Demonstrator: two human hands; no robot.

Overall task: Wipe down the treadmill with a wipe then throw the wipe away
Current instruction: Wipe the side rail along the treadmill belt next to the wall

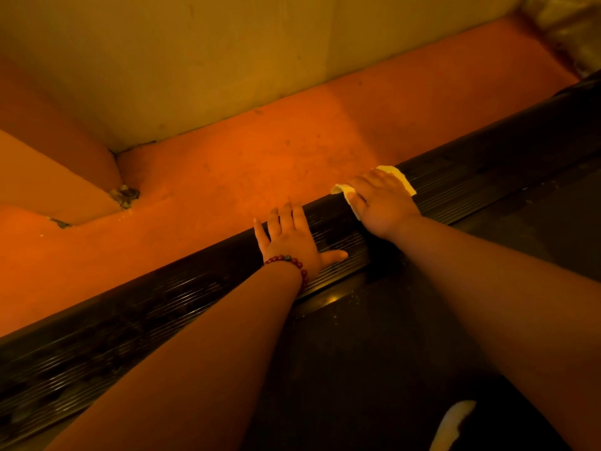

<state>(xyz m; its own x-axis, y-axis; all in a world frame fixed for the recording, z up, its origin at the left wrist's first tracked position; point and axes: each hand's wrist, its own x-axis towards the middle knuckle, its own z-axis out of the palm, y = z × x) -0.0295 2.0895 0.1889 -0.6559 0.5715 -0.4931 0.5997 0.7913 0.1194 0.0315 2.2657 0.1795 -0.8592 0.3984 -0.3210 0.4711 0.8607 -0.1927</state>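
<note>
Nearest the camera, the dark treadmill belt (374, 369) is filling the lower right. A pale streak (453, 421) is showing at its bottom edge, too blurred to identify. Both bare forearms are reaching out over the belt to the ribbed side rail (130, 327), whose long axis is running from the lower left up to the upper right. The left hand (289, 239), wearing a bead bracelet (289, 263) at the wrist, is the nearer of the 2. It is lying flat and spread on the rail, holding nothing and apparently bracing. Just beyond it along the rail, the right hand (380, 203) is pressing palm-down on the wipe (405, 180), which is lying on the rail top with its corners poking out on both sides of the hand. The fingers are flattened over the cloth rather than bunched round it. Their tips are dipping past the rail's outer edge, so it is hard to tell whether they are hooking the wipe there. The rest of the rail is stretching away from the right hand toward the upper right, so the next stroke probably belongs along that axis. Beyond the rail the orange floor (244, 164) is meeting a plain wall (227, 60), with crumpled debris (125, 195) in the corner. No bin is showing anywhere, and the dim amber light is hiding most surface detail.
</note>
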